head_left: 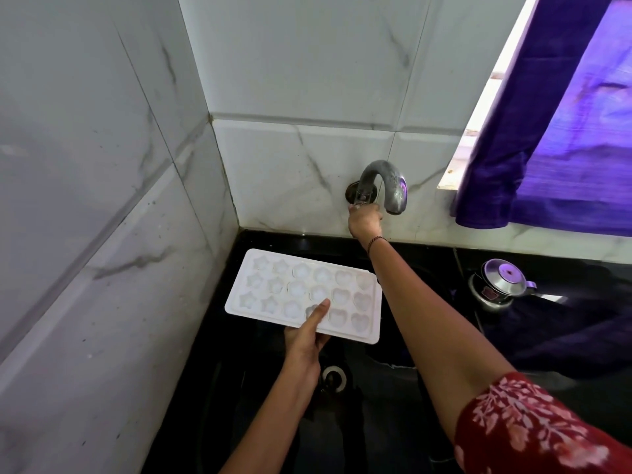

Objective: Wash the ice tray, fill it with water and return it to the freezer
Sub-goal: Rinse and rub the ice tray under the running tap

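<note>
Fingers (368, 209) of the right hand (365, 223) clench the base of the curved grey metal tap (385, 173), its handle hidden. Left hand (303, 344) pinches the white plastic ice tray (273, 289), lower fingers unseen.

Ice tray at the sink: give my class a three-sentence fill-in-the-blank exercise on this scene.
1. The left hand holds the white ice tray over the black ____.
2. The right hand grips the ____ on the tiled wall.
3. The steel pot stands on the tray's ____ side.
Missing words: sink; tap; right.
</note>
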`<state>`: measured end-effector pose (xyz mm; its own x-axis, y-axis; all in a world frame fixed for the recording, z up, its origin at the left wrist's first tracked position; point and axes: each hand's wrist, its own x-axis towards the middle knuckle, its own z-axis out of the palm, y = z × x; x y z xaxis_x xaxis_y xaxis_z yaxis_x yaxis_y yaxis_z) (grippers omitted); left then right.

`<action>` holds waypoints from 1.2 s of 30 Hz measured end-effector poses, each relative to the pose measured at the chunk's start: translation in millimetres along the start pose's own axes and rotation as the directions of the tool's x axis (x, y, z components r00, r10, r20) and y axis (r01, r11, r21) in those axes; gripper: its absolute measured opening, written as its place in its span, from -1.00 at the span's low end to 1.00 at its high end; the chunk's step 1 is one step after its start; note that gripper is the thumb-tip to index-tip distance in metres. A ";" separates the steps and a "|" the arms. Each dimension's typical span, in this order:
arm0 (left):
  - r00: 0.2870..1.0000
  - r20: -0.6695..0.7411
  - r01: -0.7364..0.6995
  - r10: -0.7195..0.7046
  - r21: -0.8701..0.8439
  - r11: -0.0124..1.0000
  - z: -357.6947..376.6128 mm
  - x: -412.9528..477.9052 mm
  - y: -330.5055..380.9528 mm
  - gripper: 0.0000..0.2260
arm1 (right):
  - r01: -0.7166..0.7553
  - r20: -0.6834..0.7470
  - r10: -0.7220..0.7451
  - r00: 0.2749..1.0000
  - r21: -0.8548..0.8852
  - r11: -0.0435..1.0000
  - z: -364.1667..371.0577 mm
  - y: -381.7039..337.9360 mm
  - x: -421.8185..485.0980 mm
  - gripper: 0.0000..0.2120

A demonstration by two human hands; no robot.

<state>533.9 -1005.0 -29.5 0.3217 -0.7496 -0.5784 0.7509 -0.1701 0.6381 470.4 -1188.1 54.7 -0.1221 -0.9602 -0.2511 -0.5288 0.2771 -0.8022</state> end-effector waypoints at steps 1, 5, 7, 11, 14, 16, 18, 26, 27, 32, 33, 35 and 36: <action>1.000 -0.005 -0.011 0.011 0.011 1.000 -1.6 0.4 -0.4 -0.57 | -0.012 -0.005 0.013 1.000 0.041 0.999 -0.3 2.1 0.2 -0.56; 1.000 -0.008 -0.008 0.008 0.007 1.000 -4.5 1.1 -4.0 -0.58 | 0.010 -0.039 -0.009 0.999 0.021 1.000 0.0 24.2 -7.2 -0.55; 1.000 -0.013 -0.008 0.009 0.009 1.000 -7.0 0.8 -6.2 -0.59 | -0.039 -0.084 0.059 0.995 0.218 0.975 -0.2 39.8 -14.8 -0.66; 1.000 -0.025 -0.016 0.016 0.030 0.999 -10.7 -3.0 -11.1 -0.57 | -0.352 0.269 0.228 0.936 0.721 0.596 -11.9 62.7 -33.9 -0.72; 1.000 -0.029 -0.010 0.011 0.031 0.999 -10.6 -6.5 -15.1 -0.55 | -0.508 0.495 0.119 0.861 0.823 0.253 -20.5 70.1 -41.9 -0.68; 1.000 -0.028 -0.012 0.013 0.032 0.999 -9.4 -9.4 -16.4 -0.55 | -0.543 0.537 0.093 0.839 0.812 0.214 -23.4 71.3 -44.5 -0.67; 1.000 -0.023 -0.015 0.016 0.040 0.999 -7.9 -10.2 -16.8 -0.55 | -0.537 0.534 0.109 0.839 0.778 0.326 -26.2 69.2 -50.9 -0.68; 0.998 -0.044 -0.049 0.052 0.064 0.997 3.9 -7.5 -10.0 -0.53 | 0.179 0.136 -0.147 0.980 -0.262 0.948 -29.0 95.6 -65.6 -0.71; 0.997 -0.051 -0.057 0.060 0.065 0.996 4.9 -7.1 -9.7 -0.52 | 0.250 0.139 -0.214 0.967 -0.358 0.900 -29.9 100.8 -68.0 -0.69; 0.994 -0.053 -0.093 0.095 0.053 0.994 9.9 -5.6 -9.4 -0.51 | 0.414 0.120 -0.471 0.874 -0.691 0.592 -34.4 116.9 -81.2 -0.61; 0.994 -0.052 -0.095 0.098 0.048 0.994 11.2 -5.1 -9.3 -0.50 | 0.419 0.118 -0.495 0.861 -0.715 0.559 -34.0 118.7 -83.2 -0.61; 0.993 -0.057 -0.100 0.102 0.038 0.994 14.7 -3.8 -8.5 -0.50 | 0.401 0.089 -0.530 0.843 -0.760 0.511 -32.1 120.9 -85.2 -0.62; 0.993 -0.058 -0.103 0.105 0.033 0.994 16.7 -3.0 -7.7 -0.50 | 0.382 0.067 -0.536 0.842 -0.775 0.503 -31.6 121.3 -85.3 -0.63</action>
<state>517.6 -1012.1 -24.1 0.4312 -0.7252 -0.5367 0.6944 -0.1130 0.7106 390.1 -1073.7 -4.1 0.2371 -0.9542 0.1823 -0.9638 -0.2546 -0.0793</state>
